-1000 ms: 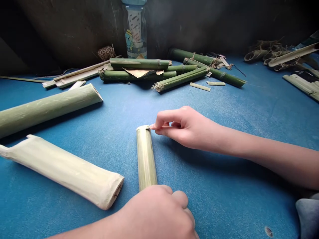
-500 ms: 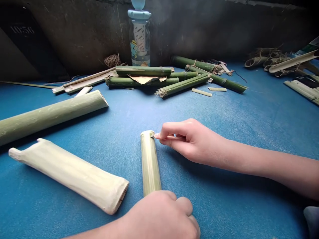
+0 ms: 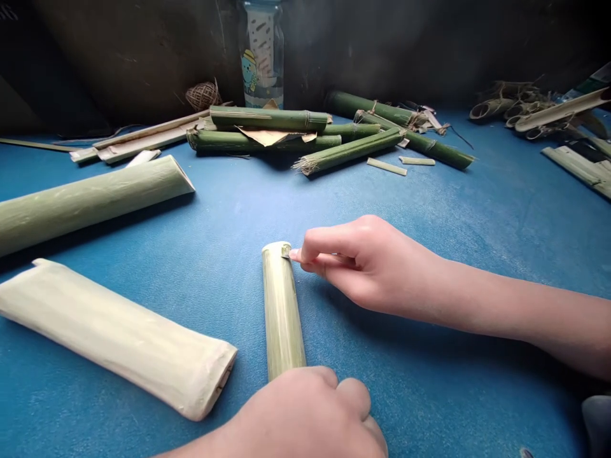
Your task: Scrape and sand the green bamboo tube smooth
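Note:
A short bamboo tube [image 3: 282,312], its skin scraped pale, lies lengthwise before me. My left hand [image 3: 315,413] is closed round its near end, which the fingers hide. At the far end, my right hand [image 3: 348,261] pinches a small blade [image 3: 287,254], mostly covered by thumb and fingers. Its tip touches the tube's right side just below the rim, where a small greenish cut shows. To the left rests a wider, pale scraped bamboo piece [image 3: 119,337], apart from both hands.
A thick bamboo tube [image 3: 95,194] lies at the left on the blue tabletop [image 3: 229,222]. Green bamboo pieces [image 3: 267,119], a twine ball [image 3: 203,95] and a bottle [image 3: 262,57] stand along the back wall. Small bamboo tubes [image 3: 491,109] and split strips [image 3: 580,166] lie far right.
The view has tipped down and shifted slightly, so the back things sit higher and the left pieces further left. Both hands keep their grips, and the blade stays at the tube's far end.

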Demonstrator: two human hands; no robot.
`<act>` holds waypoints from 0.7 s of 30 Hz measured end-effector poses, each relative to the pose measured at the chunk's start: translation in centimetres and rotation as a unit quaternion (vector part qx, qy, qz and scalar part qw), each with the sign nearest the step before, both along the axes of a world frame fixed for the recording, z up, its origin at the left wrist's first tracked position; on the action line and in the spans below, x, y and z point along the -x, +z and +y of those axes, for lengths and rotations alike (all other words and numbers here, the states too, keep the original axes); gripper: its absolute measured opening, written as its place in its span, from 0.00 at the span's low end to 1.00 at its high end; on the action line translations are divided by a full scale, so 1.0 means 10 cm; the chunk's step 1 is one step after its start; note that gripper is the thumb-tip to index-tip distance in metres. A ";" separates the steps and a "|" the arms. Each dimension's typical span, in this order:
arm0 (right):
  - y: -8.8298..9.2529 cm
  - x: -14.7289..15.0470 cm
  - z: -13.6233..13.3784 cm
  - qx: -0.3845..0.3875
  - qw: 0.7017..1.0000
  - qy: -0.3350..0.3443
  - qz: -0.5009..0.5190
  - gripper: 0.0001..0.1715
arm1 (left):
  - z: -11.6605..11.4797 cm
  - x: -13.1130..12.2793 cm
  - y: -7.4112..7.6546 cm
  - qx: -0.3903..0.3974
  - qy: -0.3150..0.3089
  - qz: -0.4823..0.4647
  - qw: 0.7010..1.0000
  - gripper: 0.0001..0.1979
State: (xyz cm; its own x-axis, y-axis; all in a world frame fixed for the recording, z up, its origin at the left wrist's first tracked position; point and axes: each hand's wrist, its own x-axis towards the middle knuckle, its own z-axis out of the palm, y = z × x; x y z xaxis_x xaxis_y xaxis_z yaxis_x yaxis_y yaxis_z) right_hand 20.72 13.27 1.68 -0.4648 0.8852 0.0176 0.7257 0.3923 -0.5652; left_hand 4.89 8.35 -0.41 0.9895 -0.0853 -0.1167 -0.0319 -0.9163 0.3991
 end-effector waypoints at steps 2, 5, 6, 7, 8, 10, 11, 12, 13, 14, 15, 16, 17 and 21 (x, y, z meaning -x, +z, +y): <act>-0.02 0.02 -0.01 -0.017 1.000 -0.015 0.004 0.08 | -0.02 0.03 -0.03 0.008 0.014 -0.026 1.000 0.23; -0.07 0.05 -0.03 -0.048 0.998 -0.028 0.002 0.07 | -0.06 0.09 -0.07 0.016 0.050 -0.088 0.995 0.20; -0.10 0.06 -0.02 -0.060 0.998 -0.025 -0.003 0.07 | -0.06 0.12 -0.07 0.016 0.060 -0.106 0.992 0.19; -0.13 0.07 -0.01 -0.079 0.996 -0.024 -0.018 0.08 | -0.07 0.14 -0.07 0.016 0.067 -0.119 0.990 0.18; -0.16 0.08 0.01 -0.106 0.993 -0.024 -0.044 0.09 | -0.07 0.16 -0.07 0.015 0.072 -0.127 0.989 0.17; -0.21 0.07 0.08 -0.174 0.978 -0.037 -0.112 0.12 | -0.06 0.18 -0.06 0.015 0.079 -0.127 0.989 0.16; -0.22 0.06 0.11 -0.205 0.968 -0.051 -0.139 0.13 | -0.06 0.19 -0.06 0.016 0.080 -0.123 0.989 0.16; -0.21 0.04 0.15 -0.227 0.960 -0.063 -0.150 0.14 | -0.05 0.19 -0.05 0.015 0.081 -0.119 0.989 0.17; -0.19 0.02 0.17 -0.236 0.959 -0.068 -0.142 0.13 | -0.05 0.19 -0.05 0.015 0.081 -0.118 0.990 0.17; -0.17 0.00 0.17 -0.227 0.964 -0.064 -0.119 0.11 | -0.05 0.18 -0.06 0.014 0.081 -0.120 0.989 0.18; -0.13 -0.01 0.17 -0.203 0.974 -0.054 -0.089 0.10 | -0.06 0.18 -0.06 0.012 0.083 -0.124 0.989 0.18; -0.10 -0.03 0.15 -0.168 0.983 -0.039 -0.056 0.09 | -0.06 0.17 -0.07 0.010 0.085 -0.130 0.988 0.17; -0.07 -0.04 0.13 -0.128 0.991 -0.023 -0.028 0.08 | -0.07 0.17 -0.08 0.007 0.088 -0.134 0.987 0.17; -0.03 -0.02 0.04 -0.025 0.999 0.016 0.012 0.06 | -0.08 0.16 -0.11 0.004 0.093 -0.145 0.985 0.17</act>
State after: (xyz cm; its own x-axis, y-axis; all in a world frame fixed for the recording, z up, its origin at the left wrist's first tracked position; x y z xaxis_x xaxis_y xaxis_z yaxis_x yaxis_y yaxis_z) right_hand 20.88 13.67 1.34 -0.4913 0.8679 0.0737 0.6985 0.4431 -0.5619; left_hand 3.32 7.52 -1.48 0.9798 0.1006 0.1730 0.0225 -0.9143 0.4045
